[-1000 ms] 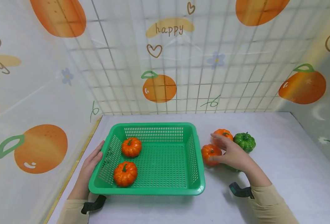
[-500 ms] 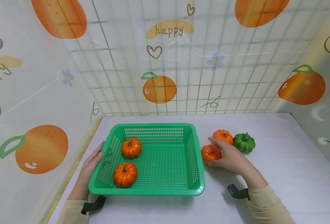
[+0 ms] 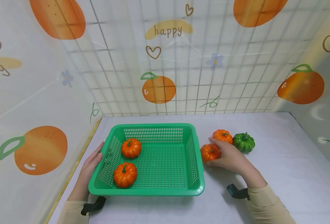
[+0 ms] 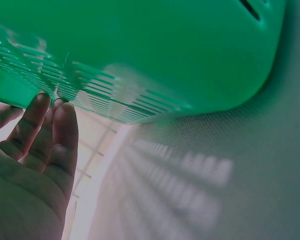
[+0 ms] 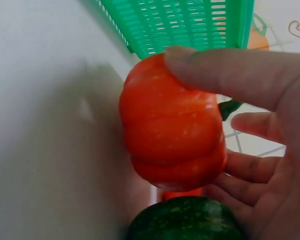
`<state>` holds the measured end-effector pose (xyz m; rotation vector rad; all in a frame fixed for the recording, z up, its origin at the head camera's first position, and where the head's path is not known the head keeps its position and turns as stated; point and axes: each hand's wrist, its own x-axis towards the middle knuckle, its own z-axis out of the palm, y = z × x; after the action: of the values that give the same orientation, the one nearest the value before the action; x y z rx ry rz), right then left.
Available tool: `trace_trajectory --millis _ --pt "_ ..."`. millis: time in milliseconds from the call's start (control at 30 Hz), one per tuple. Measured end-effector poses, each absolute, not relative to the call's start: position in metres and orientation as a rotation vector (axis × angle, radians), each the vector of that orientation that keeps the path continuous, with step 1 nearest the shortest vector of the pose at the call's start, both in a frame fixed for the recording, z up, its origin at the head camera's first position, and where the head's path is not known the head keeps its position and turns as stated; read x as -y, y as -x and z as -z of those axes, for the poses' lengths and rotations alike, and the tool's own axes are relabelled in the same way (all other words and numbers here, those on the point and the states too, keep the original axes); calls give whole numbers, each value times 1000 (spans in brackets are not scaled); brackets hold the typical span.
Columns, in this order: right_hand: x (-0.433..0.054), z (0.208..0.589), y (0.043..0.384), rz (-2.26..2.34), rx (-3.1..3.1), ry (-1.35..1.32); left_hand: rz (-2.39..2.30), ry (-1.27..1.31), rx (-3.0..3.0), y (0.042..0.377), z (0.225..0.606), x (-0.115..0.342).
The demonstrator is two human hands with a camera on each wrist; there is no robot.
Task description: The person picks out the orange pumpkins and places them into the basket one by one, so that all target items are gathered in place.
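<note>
My right hand point(image 3: 230, 158) grips a small orange pumpkin point(image 3: 210, 152) on the table, just outside the basket's right wall. In the right wrist view its thumb lies across one side of that pumpkin point(image 5: 172, 125), with the other fingers on the far side. My left hand point(image 3: 90, 165) touches the outer left wall of the green plastic basket point(image 3: 145, 190); its fingertips point(image 4: 65, 120) meet the slotted side in the left wrist view. Inside the basket, toward the left, sit two orange pumpkins, one farther back point(image 3: 131, 148) and one nearer point(image 3: 125, 175).
Behind my right hand stand another orange pumpkin point(image 3: 222, 136) and a green pumpkin point(image 3: 243, 142). A dark green pumpkin point(image 5: 187, 220) appears close below the held one in the right wrist view. A patterned curtain point(image 3: 159, 56) hangs behind the white table point(image 3: 294, 174).
My right hand has moved slightly left and closed its thumb and fingers around the orange pumpkin beside the basket. The left hand and basket have kept their places.
</note>
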<state>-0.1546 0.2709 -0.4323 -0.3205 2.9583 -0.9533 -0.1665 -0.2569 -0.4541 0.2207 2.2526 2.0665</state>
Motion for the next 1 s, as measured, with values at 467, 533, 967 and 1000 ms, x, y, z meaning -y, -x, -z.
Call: trace_trajectory --millis 467,533,967,1000 --pt "-274 429 156 986 -3013 328 -2062 -217 -2243 166 452 256" --pt "-274 428 155 1001 -3020 323 -2055 -216 -2250 166 452 256" --pt "-271 414 149 1029 -3059 253 -2062 -234 -2261 165 454 256" --pt "-270 413 149 1027 -3059 246 -2063 -237 -2262 165 454 256"
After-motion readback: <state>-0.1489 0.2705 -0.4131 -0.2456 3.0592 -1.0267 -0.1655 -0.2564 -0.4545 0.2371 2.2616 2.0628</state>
